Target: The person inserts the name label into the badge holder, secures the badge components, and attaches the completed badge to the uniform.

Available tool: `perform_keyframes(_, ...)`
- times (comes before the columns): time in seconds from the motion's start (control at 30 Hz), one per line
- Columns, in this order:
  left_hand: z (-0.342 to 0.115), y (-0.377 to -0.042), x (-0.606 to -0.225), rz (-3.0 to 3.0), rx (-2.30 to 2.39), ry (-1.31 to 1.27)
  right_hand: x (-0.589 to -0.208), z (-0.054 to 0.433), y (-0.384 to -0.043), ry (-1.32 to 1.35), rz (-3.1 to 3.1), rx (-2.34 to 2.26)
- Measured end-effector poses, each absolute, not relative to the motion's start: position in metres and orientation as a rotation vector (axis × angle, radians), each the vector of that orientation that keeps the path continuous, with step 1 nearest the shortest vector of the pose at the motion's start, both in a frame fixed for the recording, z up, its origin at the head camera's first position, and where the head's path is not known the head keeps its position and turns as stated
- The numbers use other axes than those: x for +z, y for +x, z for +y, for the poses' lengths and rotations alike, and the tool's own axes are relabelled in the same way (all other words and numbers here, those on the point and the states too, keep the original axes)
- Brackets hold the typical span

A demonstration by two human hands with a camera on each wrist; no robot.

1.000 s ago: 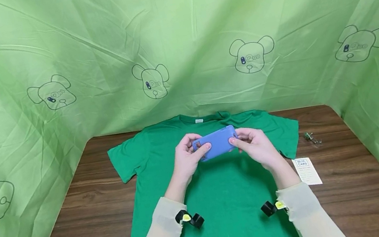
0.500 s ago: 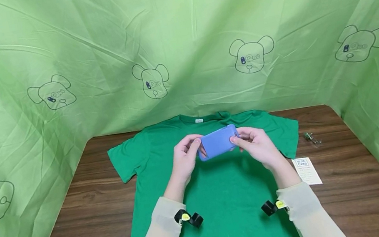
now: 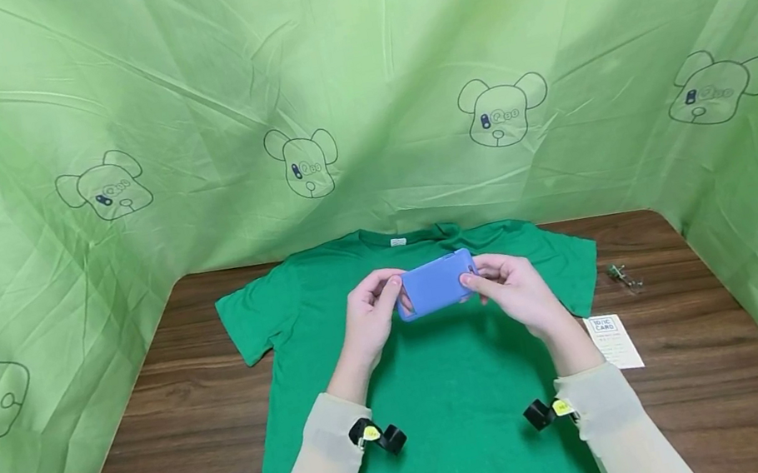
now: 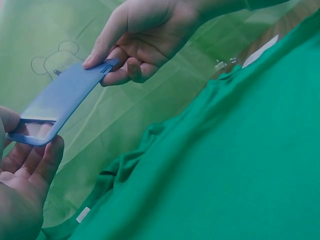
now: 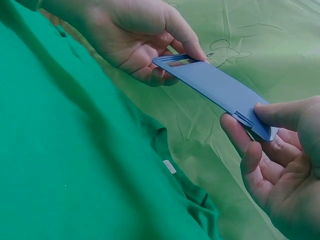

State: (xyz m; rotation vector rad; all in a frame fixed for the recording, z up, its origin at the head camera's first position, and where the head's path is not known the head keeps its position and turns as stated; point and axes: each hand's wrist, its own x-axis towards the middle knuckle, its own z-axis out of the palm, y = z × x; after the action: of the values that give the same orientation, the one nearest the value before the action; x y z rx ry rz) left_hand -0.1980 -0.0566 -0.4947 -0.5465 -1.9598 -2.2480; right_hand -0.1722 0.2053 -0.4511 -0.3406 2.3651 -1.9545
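A blue card holder point(image 3: 437, 285) is held slightly tilted above the green T-shirt point(image 3: 455, 409). Its left end has a window-like cutout, seen in the left wrist view beside the flat panel of the holder point(image 4: 65, 95). My left hand point(image 3: 367, 319) pinches that end, thumb at the edge and fingers behind. At the opposite end, my right hand point(image 3: 517, 297) grips the holder between thumb and fingers. Small slots on that end show in the right wrist view of the holder point(image 5: 215, 87). The T-shirt lies spread out with its collar at the far side.
A white printed card point(image 3: 614, 343) marked ID/IC CARD lies right of the shirt, partly behind the right forearm. Beyond it is a small metal and clear clip-like piece point(image 3: 624, 276). Green sheeting point(image 3: 378, 59) walls the dark wooden table point(image 3: 157, 445).
My left thumb has slid from the holder's face to its left edge, and the holder has shifted slightly right. My right hand has barely moved.
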Motion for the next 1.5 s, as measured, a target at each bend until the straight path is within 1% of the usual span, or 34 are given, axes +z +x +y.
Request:
perform_keyframes(0.67,-0.058,-0.199,-0.495,-1.934,-2.273,-0.554,-0.449,0.208,-0.172,-0.329,2.352,-1.999)
perform_keyframes(1.1,-0.067,-0.203,-0.493,-1.940,-2.262,-0.551,-0.447,0.229,-0.173,-0.264,2.399,-2.030)
perform_keyframes(1.5,-0.070,-0.202,-0.492,-1.934,-2.333,-0.527,-0.445,0.235,-0.174,-0.250,2.420,-2.069)
